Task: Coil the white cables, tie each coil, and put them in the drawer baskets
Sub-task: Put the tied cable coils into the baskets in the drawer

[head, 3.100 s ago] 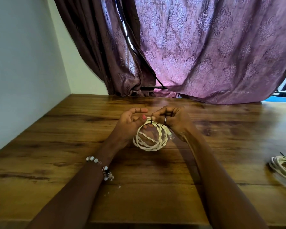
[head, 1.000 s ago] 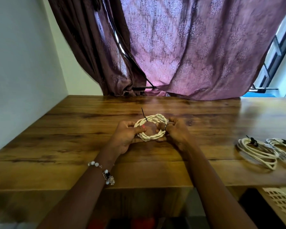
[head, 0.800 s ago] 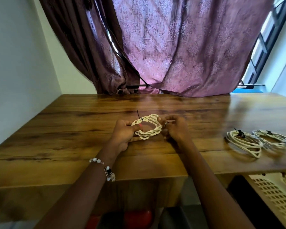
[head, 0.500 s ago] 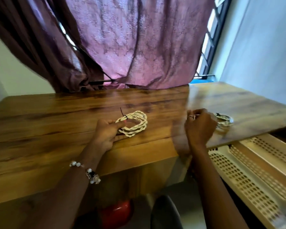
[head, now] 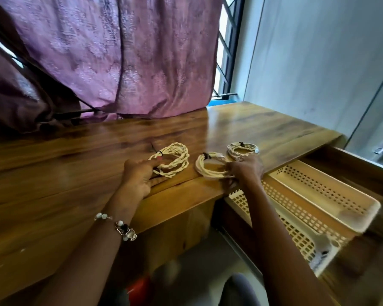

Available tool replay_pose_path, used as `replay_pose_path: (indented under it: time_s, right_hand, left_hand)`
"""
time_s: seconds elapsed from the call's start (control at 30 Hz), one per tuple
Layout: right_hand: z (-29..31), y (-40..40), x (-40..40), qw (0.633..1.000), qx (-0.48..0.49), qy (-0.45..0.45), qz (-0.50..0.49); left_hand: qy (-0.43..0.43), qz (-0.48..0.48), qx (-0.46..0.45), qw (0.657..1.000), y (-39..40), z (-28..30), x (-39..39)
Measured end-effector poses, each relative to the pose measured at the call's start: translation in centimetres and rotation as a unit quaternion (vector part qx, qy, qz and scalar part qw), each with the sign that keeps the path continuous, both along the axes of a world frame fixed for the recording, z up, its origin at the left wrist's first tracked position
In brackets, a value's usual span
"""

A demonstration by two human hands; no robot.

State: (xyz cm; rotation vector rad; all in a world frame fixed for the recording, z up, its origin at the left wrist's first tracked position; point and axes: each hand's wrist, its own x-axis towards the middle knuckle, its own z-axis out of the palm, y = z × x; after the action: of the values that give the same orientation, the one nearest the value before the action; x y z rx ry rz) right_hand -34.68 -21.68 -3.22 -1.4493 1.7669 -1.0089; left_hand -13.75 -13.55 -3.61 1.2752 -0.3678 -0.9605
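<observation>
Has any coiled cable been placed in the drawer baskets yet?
No: all three coils lie on the table, and the drawer baskets hold no coil.

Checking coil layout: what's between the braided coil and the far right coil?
Head view: the middle coil, gripped by the right hand, lies between braided coil and far coil.

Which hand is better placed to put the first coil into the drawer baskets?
Probably the right hand: it touches the middle coil at the table edge, just above the baskets. The left hand is farther away.
</observation>
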Motion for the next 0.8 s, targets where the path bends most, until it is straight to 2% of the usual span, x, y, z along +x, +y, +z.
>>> replay_pose_path:
  time_s: [0.13, 0.27, 0.37, 0.47, 0.6, 0.7, 0.8]
  right_hand:
    - [-0.5, 0.6, -1.9, 1.000, 0.001, -0.004, 0.026]
    - [0.1, 2.1, -6.2, 0.997, 0.025, -0.056, 0.053]
    - [0.8, 2.7, -10.4, 0.992, 0.073, -0.102, 0.034]
    - [1.5, 2.2, -14.6, 0.990, 0.073, -0.118, -0.022]
    - [1.8, 0.9, -20.0, 0.992, 0.058, -0.061, -0.095]
    - [0.9, -0.6, -24.6, 0.986, 0.031, 0.071, -0.149]
    - [-0.3, -1.7, -27.5, 0.982, 0.035, 0.145, -0.117]
  left_hand:
    - [-0.008, -0.005, -0.005, 1.000, -1.1, 0.3, -1.7]
    - [-0.012, -0.023, -0.042, 0.999, -2.0, 0.8, -3.9]
    - [-0.023, -0.075, -0.076, 0.994, -3.2, 1.8, -7.0]
    - [-0.041, -0.125, -0.080, 0.988, -5.7, 2.4, -11.0]
    - [-0.106, -0.213, -0.059, 0.969, -9.2, 3.0, -17.2]
    - [-0.162, -0.269, -0.039, 0.949, -12.4, 2.8, -22.2]
    - [-0.309, -0.302, -0.016, 0.902, -15.2, 1.3, -26.6]
